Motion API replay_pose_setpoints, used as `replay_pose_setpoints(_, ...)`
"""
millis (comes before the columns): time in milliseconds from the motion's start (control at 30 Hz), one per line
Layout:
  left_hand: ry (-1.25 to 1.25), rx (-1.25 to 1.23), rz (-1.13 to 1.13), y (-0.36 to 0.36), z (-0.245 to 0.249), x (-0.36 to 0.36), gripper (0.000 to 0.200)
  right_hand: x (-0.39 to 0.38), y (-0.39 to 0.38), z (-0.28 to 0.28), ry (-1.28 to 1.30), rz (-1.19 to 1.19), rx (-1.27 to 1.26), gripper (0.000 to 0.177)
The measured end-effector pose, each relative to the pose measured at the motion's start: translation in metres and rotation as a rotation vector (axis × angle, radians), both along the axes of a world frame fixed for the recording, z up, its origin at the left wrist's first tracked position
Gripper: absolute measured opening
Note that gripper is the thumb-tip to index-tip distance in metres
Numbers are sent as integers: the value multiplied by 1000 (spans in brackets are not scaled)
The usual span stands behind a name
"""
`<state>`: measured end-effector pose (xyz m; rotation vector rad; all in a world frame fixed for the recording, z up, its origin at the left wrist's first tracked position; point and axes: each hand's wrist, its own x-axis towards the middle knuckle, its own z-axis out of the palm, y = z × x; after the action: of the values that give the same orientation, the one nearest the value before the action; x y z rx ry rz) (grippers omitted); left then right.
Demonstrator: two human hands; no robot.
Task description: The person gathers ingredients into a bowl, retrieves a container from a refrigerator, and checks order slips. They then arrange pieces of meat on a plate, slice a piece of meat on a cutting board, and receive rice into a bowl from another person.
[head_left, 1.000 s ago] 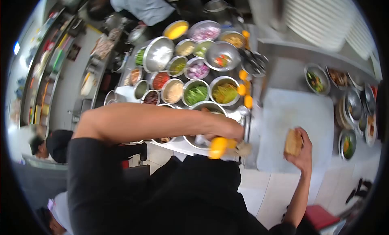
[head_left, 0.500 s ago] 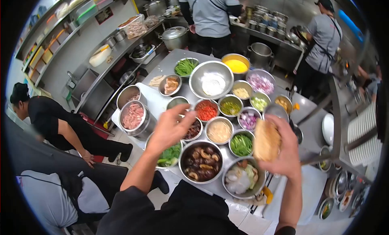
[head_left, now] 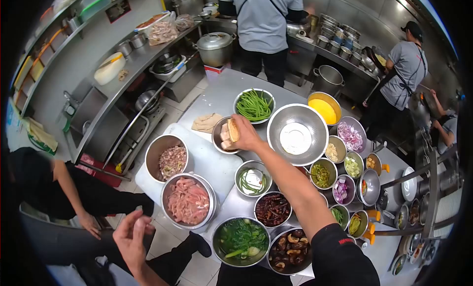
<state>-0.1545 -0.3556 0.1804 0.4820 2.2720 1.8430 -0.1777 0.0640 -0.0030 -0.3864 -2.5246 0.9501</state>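
My right hand (head_left: pixel 246 133) reaches across the table, its fingers closed around a tan, golden-sided block of food (head_left: pixel 233 130). The block is at a small steel bowl (head_left: pixel 216 132) that holds pale pinkish chunks (head_left: pixel 225 138). Beside that bowl are a beige folded piece (head_left: pixel 207 122) and a bowl of green beans (head_left: pixel 254 106). My left hand (head_left: pixel 130 241) hangs at the lower left with fingers apart and nothing in it. Nearest to it is a steel pot of raw meat strips (head_left: pixel 187 202), with a pot of chopped meat (head_left: pixel 172 162) behind.
A large steel bowl (head_left: pixel 297 134) stands right of my hand. Bowls of leafy greens (head_left: pixel 241 241), dried chilies (head_left: pixel 273 209) and mushrooms (head_left: pixel 290 251) line the near edge. A white cutting board (head_left: pixel 202 160) lies under the pots. People stand at the left and behind the table.
My right hand has carried the tan block from the right side over to the small bowl with the chunks. My left hand has dropped to the lower left. The view has turned left.
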Motion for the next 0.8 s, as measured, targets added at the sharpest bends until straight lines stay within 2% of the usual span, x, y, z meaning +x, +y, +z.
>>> replay_pose_setpoints(100, -32, 35, 6, -9, -9, -11, 27, 2, 1, 4, -136, -28, 33, 108)
replay_pose_setpoints(167, -42, 72, -23, -7, -14, -17, 29, 2, 1, -3, -65, -72, 56, 111)
replay_pose_setpoints(233, 28, -19, -84, -12, -23, -21, 32, 11, -5, 22, -147, -18, -42, 116)
replay_pose_setpoints(300, 20, -33, -110, -15, -24, -20, 33, 3, 3, -17, -73, -29, -1, 122)
replay_pose_setpoints(367, 62, -13, -65, -2, -3, 6, 27, 23, -8, 18, -340, -113, -257, 127)
replay_pose_setpoints(400, 55, -5, -130, -5, -2, 11, 27, 36, -7, 17, -317, -120, -271, 127)
replay_pose_setpoints(467, 112, 20, -139, -6, -20, 19, 32, 39, -4, 16, -176, -87, -129, 128)
replay_pose_setpoints(533, 118, 43, -132, 6, -1, 56, 29, 57, -8, 20, 3, -91, -81, 129)
replay_pose_setpoints(567, 107, 80, -150, 10, 5, 74, 27, 34, 12, -21, 187, 54, -173, 125)
replay_pose_setpoints(600, 101, 93, -188, 13, 10, 92, 26, 118, -23, 69, 162, -19, -279, 106)
replay_pose_setpoints(700, 92, 183, -378, 26, 9, 137, 27, 194, -37, 101, 308, -28, -198, 98)
replay_pose_setpoints(767, 138, 83, -474, 37, 9, 176, 31, 262, -63, 124, 476, -42, -140, 98)
replay_pose_setpoints(800, 155, 97, -568, 45, 6, 195, 35, 314, -85, 157, 476, -10, -253, 83)
